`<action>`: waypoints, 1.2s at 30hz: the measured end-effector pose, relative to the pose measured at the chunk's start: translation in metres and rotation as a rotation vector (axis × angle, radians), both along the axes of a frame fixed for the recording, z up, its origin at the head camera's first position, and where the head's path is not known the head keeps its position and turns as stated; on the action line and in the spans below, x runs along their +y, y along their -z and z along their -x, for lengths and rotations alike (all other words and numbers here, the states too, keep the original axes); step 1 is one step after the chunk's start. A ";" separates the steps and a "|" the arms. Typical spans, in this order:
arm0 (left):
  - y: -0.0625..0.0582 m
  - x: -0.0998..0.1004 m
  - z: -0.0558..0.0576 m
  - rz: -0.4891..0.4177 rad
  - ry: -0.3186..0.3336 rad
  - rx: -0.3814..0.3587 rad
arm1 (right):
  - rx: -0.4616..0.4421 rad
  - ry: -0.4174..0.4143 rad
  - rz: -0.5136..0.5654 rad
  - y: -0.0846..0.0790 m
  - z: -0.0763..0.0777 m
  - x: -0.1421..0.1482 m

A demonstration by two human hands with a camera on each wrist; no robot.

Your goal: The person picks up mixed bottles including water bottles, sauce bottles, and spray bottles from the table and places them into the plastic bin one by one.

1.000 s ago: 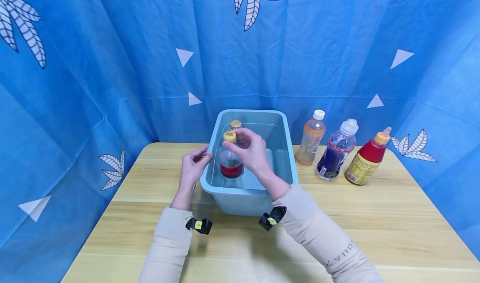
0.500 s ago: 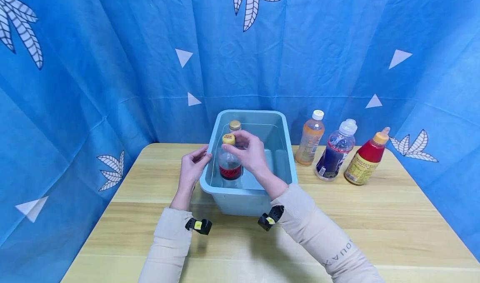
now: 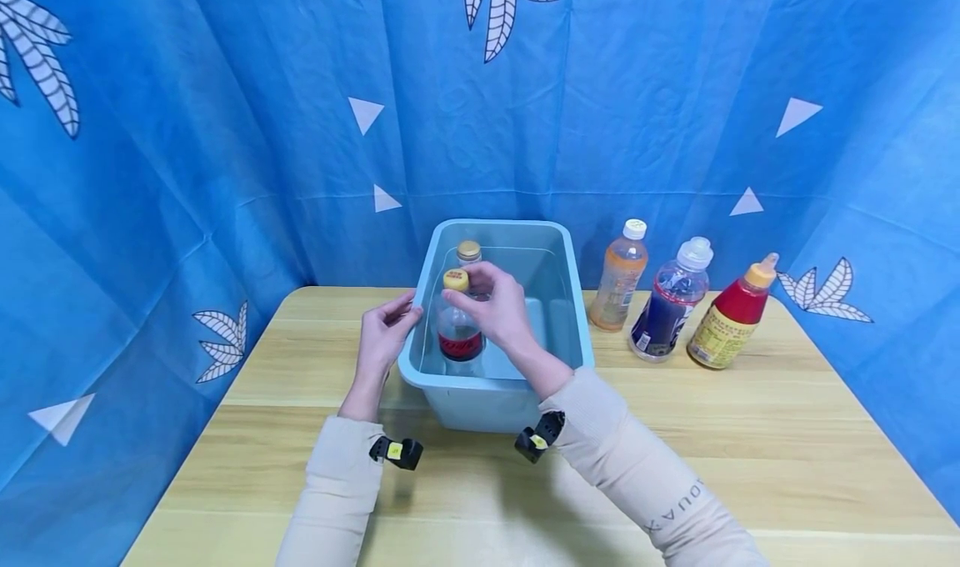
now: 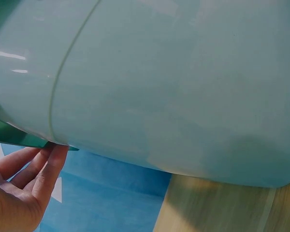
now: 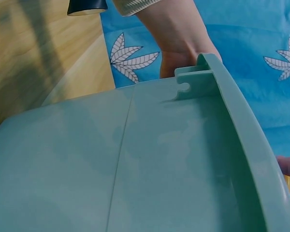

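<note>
My left hand (image 3: 385, 336) grips the left rim of a pale blue plastic tub (image 3: 480, 408), thumb at the edge. In the left wrist view its fingers (image 4: 47, 174) reach up under the rim. Over the tub, my right hand (image 3: 502, 304) holds a clear plastic drink bottle (image 3: 459, 325) near the neck, thumb and index finger beside its yellow cap. This bottle stands upright inside the tub, with a red and black label low on it. Behind it is another bottle with a gold cap (image 3: 469, 250), partly hidden by the right hand. The right wrist view mostly shows the tub's outer wall.
Right of the tub stand an orange-tinted bottle with a white cap (image 3: 618, 279), a bottle with a dark blue label (image 3: 667, 308) and a red sauce squeeze bottle (image 3: 727, 321). All are on the wooden table (image 3: 637, 467). A blue curtain (image 3: 645, 92) hangs behind.
The yellow-capped bottle has sunk slightly lower in the tub, its cap lower beside my right fingers. My left hand keeps its place on the rim.
</note>
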State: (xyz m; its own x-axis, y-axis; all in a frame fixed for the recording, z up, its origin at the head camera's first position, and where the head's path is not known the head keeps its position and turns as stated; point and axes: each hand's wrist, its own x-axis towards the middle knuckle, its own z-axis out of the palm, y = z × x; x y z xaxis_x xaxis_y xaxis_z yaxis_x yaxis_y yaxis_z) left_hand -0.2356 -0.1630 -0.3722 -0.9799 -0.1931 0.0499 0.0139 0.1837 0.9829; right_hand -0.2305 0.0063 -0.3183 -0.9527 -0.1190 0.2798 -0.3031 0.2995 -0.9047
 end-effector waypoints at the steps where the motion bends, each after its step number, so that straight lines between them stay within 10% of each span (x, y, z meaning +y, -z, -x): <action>1: 0.000 0.000 0.000 0.001 0.000 0.000 | -0.001 0.000 0.001 0.000 0.000 0.000; 36: 0.002 0.000 0.000 0.005 -0.002 0.034 | 0.054 -0.007 0.019 -0.004 -0.012 0.006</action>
State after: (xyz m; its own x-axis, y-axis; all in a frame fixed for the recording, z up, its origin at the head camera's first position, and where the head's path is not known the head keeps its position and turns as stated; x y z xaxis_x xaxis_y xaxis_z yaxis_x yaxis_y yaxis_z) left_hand -0.2357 -0.1631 -0.3741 -0.9773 -0.1948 0.0838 0.0465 0.1887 0.9809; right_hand -0.2189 0.0127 -0.3139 -0.9352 -0.1196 0.3333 -0.3539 0.2798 -0.8925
